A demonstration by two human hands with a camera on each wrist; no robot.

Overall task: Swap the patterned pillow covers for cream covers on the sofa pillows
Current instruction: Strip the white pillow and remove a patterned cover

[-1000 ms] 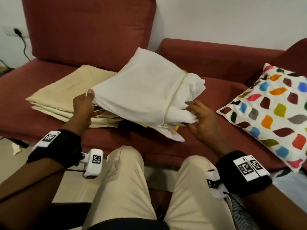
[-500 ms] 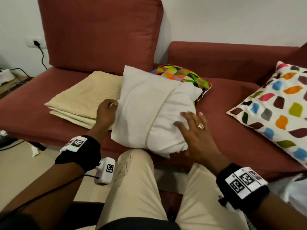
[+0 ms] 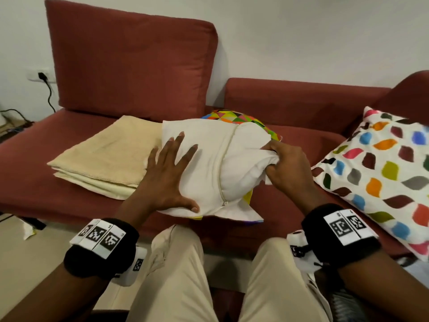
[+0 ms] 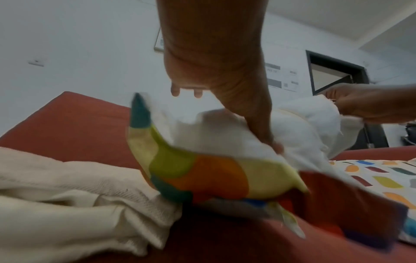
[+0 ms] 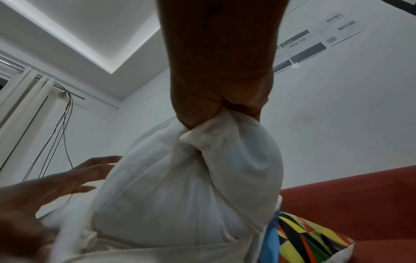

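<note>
Sitting in the middle of the red sofa [image 3: 301, 145] seat is the white pillow [image 3: 209, 159], and it looks like it is being pulled out of its triangle-patterned cover [image 3: 232, 115], which peeks out at its 12 o'clock and under its front edge. The left hand [image 3: 169, 173] lies flat on the pillow's 9 o'clock side with its fingers [image 3: 178, 140] straight and spread apart, pressing down. The right hand [image 3: 287, 168] is at 3 o'clock, its fingers curled tight around a bunched corner of white cloth (you can see the twist of cloth well in the right wrist view). To do this step well, I think the flat hand should keep the pillow from sliding while the other hand pulls slowly, so the zip line [image 3: 226, 163] does not snag. The folded cream covers [image 3: 104, 159] wait at 9 o'clock, touching the pillow. The spotted pillow [image 3: 380, 173] leans at 3 o'clock, close by.
</note>
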